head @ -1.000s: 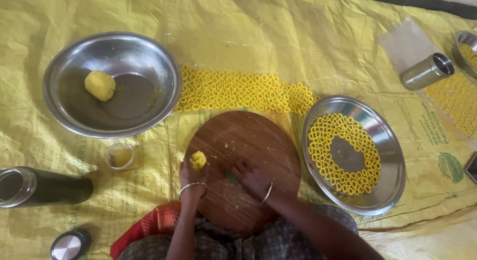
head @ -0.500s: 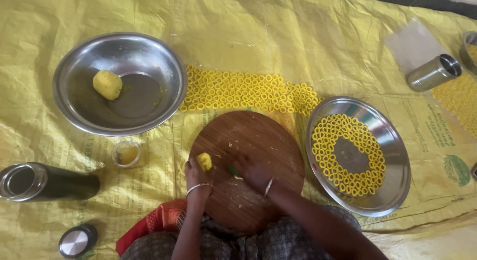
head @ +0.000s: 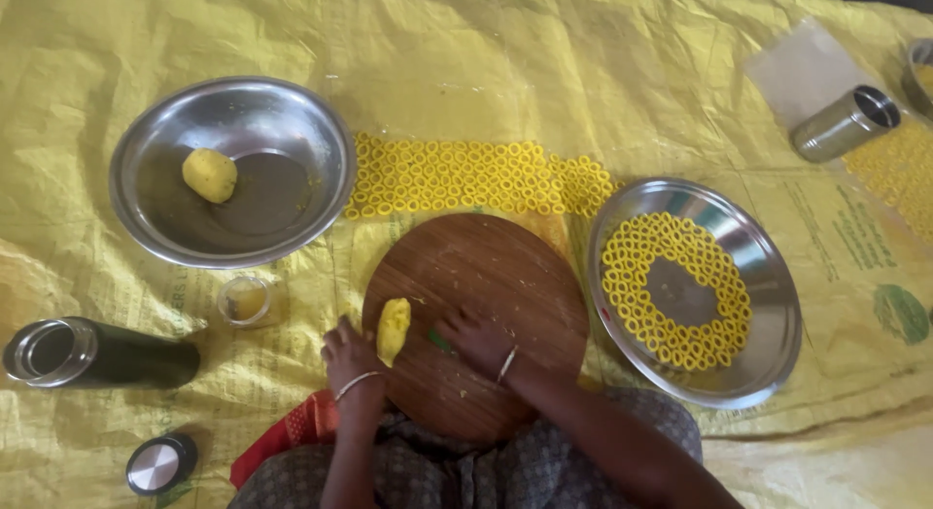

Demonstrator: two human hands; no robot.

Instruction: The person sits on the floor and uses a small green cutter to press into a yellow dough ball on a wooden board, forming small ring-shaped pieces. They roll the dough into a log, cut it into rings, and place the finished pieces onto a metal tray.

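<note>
— Yellow dough piece [head: 393, 329], elongated, lying on the round wooden board [head: 474, 324] at its near-left edge, touching the fingertips of the left hand [head: 352, 358]. Kept on the smooth wood, probably, so as to roll without sticking.

— And that left hand: closed round it, or flat?

— Fingers loosely curled beside it, resting against its side rather than wrapped round. Steadying, by the look, not gripping.

— Right hand?

— Right hand [head: 478, 340] pressed palm-down on the board, just right of the dough, fingers spread fairly flat. Something small and green [head: 439, 341] peeping out at its left edge; too little showing to name it, and cannot tell whether held or merely covered.

— Beyond the hands?

— Farther out past the board, rows of small yellow dough rings [head: 466, 176] set side by side on the yellow woven plastic sheet [head: 544, 71], spaced apart, likely so as not to fuse. To the right of the right hand, a steel plate [head: 768, 324] with more rings [head: 671, 245] arranged in a band round its bare centre. Up and left of the left hand, a steel bowl [head: 321, 159] with one dough ball [head: 209, 175] in it, within easy reach.

— Closer in on the left?

— A small clear cup [head: 244, 300] just left of the board, a dark steel flask [head: 97, 353] on its side farther left, its cap [head: 158, 464] lying apart nearer the body.
</note>
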